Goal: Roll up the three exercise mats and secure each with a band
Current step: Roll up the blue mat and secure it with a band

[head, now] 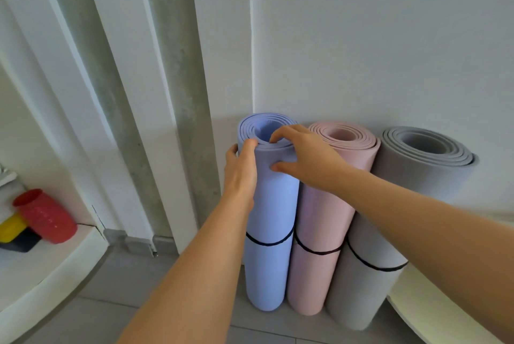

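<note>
Inspector: State where the task items are

Recorder: Three rolls stand on end on the tiled floor [133, 282], against the wall; the blue mat [269, 204] is at the left, the pink mat [322, 204] touches it in the middle, and the grey mat [370, 293] is at the right, touching the pink; each carries one black band round its lower half: blue mat's band [268, 243], pink mat's band [317, 251], grey mat's band [372, 264]

Inspector: And the hands

Recorder: Both are at the upper end of the blue mat; the left hand [240, 171] grips its left flank just below the rim, thumb on the front, fingers wrapped behind; the right hand [308, 157] reaches in over the pink mat's top, fingers [274, 137] curled over the rim into the spiral, thumb on the outer face, so the outer layers are pinched between them

Inspector: The governing relation

Recorder: The roll's long axis runs upright; its top lies directly between the two hands, neither one nearer; in my judgement any settling or release acts along that axis

Inspector: Standing of the task

Recorder: Judged all but complete; all three are rolled and banded; only the letting go appears outstanding; a red cylinder [44, 215] lies on the white ledge [55, 265], well apart
</note>
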Demonstrator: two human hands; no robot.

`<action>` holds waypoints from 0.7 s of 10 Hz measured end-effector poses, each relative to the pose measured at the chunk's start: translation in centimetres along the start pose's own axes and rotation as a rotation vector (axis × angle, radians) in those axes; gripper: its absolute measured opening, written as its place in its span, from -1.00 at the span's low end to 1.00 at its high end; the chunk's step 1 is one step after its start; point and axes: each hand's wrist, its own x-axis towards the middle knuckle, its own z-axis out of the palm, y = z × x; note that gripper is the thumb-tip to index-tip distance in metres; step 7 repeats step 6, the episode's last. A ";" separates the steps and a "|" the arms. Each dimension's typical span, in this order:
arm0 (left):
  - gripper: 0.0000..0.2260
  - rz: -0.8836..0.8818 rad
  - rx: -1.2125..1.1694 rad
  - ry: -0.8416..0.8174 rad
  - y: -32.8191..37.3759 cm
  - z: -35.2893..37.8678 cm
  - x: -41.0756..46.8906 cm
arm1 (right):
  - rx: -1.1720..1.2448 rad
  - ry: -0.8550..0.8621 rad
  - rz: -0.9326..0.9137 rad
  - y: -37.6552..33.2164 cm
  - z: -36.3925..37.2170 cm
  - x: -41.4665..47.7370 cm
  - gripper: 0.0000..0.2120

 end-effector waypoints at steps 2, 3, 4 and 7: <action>-0.30 -0.056 0.047 -0.054 -0.8 -0.1 1.3 | -0.437 0.058 0.026 0.1 1.2 1.1 -0.58; -0.27 -0.039 0.179 0.006 -0.7 0.0 1.8 | -0.439 0.093 0.019 0.2 1.8 1.4 -0.58; -0.37 0.442 0.531 0.144 -0.7 -0.6 0.6 | -0.362 0.113 0.052 0.8 1.5 0.9 -0.52; -0.39 0.606 1.028 -0.103 -0.3 -2.8 0.5 | -0.259 -0.063 0.034 -0.7 -1.0 0.0 -0.41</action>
